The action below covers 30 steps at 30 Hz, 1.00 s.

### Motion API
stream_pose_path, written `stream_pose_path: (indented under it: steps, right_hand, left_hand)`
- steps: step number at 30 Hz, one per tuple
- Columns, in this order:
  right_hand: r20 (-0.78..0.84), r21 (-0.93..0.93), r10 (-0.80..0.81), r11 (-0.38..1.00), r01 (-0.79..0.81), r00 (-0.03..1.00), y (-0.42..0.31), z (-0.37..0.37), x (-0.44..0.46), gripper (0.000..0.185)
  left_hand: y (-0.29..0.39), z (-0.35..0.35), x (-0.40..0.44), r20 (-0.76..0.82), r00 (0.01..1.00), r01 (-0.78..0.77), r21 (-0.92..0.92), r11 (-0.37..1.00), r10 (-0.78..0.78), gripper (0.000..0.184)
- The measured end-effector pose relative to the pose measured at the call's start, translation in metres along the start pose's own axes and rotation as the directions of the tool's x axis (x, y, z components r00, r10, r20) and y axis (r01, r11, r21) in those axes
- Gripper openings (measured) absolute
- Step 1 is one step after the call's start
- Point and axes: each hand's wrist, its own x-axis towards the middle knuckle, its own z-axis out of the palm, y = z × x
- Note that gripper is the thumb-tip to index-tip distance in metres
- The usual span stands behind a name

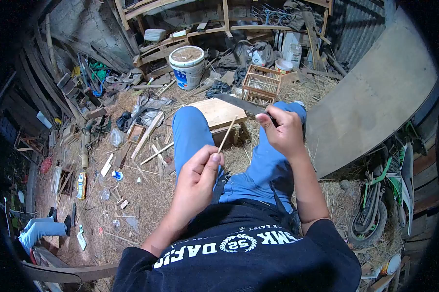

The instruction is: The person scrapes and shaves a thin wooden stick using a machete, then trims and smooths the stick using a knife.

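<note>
At centre, thin stick (228,134), slanting forward-right; knife (239,103), pointing forward-left

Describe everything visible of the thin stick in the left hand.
The thin stick is straight, slender and pale tan, apparently wood or bamboo. The left hand grips it between thumb and fingers, hiding its near end. It slants forward and rightward, its free tip apart from the knife.
</note>
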Motion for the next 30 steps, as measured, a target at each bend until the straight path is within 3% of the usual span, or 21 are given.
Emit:
stream_pose_path:
  steps: [3,7,8,11,13,15,19,21,22,23,24,26,27,29,30]
  right_hand:
    - [0.028,0.162,-0.009,0.987,0.004,1.0,-0.02,0.003,-0.009,0.049]
    - [0.054,0.134,0.062,0.989,-0.069,0.997,-0.029,-0.002,-0.013,0.051]
    - [-0.026,0.157,0.074,0.985,-0.069,0.997,-0.032,-0.002,-0.01,0.052]
    - [0.025,0.228,0.154,0.961,-0.155,0.988,-0.023,-0.004,-0.011,0.051]
    - [0.053,0.245,0.116,0.961,-0.125,0.992,-0.035,-0.004,-0.012,0.048]
    - [0.142,0.233,-0.057,0.972,0.023,0.988,-0.047,0.001,-0.014,0.046]
    - [0.184,0.139,-0.229,0.969,0.206,0.956,-0.06,0.005,-0.012,0.048]
    - [0.161,0.164,-0.243,0.962,0.217,0.956,-0.061,0.007,-0.01,0.048]
    - [0.146,0.096,-0.262,0.963,0.25,0.954,-0.057,0.006,-0.008,0.047]
    - [0.132,0.027,-0.281,0.96,0.28,0.95,-0.052,0.005,-0.005,0.046]
    - [-0.012,0.113,-0.157,0.981,0.157,0.988,-0.036,0.011,0.001,0.043]
    - [-0.053,0.009,0.166,0.986,-0.166,0.985,0.004,0.0,0.018,0.04]
    - [-0.058,0.009,0.162,0.987,-0.161,0.985,0.013,-0.003,0.016,0.04]
    - [-0.035,0.371,0.186,0.915,-0.16,0.982,0.022,-0.006,0.006,0.04]
    - [-0.027,0.37,0.188,0.914,-0.165,0.982,0.006,-0.008,0.002,0.04]
  left_hand:
    - [-0.002,0.001,0.003,-0.025,0.998,-0.06,0.013,0.998,0.06,0.022]
    - [0.004,0.003,0.0,-0.015,0.999,-0.048,0.027,0.998,0.049,0.022]
    - [0.004,0.002,0.0,-0.032,0.999,-0.034,0.004,0.999,0.034,0.022]
    - [0.004,-0.001,-0.001,-0.06,0.998,-0.029,-0.013,0.999,0.028,0.022]
    - [0.005,-0.001,-0.001,-0.074,0.997,-0.037,-0.014,0.999,0.036,0.022]
    - [0.009,-0.002,-0.001,-0.054,0.998,0.033,-0.037,0.999,-0.035,0.015]
    - [0.0,0.004,-0.004,-0.139,0.99,-0.022,-0.036,0.999,0.016,0.014]
    - [-0.004,0.003,-0.008,-0.148,0.977,-0.141,0.093,0.986,0.153,0.013]
    - [0.001,0.001,-0.01,-0.135,0.981,-0.108,0.212,0.971,0.139,0.012]
    - [0.007,0.001,-0.011,-0.136,0.981,-0.108,0.212,0.971,0.138,0.012]
    - [0.012,0.0,-0.013,-0.106,0.987,-0.097,0.236,0.967,0.125,0.011]
    - [0.012,0.002,-0.019,-0.056,0.992,-0.095,0.238,0.966,0.111,0.012]
    - [0.012,-0.001,-0.016,-0.055,0.991,-0.102,0.24,0.965,0.118,0.012]
    - [0.007,-0.005,-0.008,-0.147,0.987,-0.039,0.207,0.978,0.071,0.012]
    - [0.002,-0.005,-0.004,-0.153,0.985,-0.061,0.093,0.994,0.075,0.014]
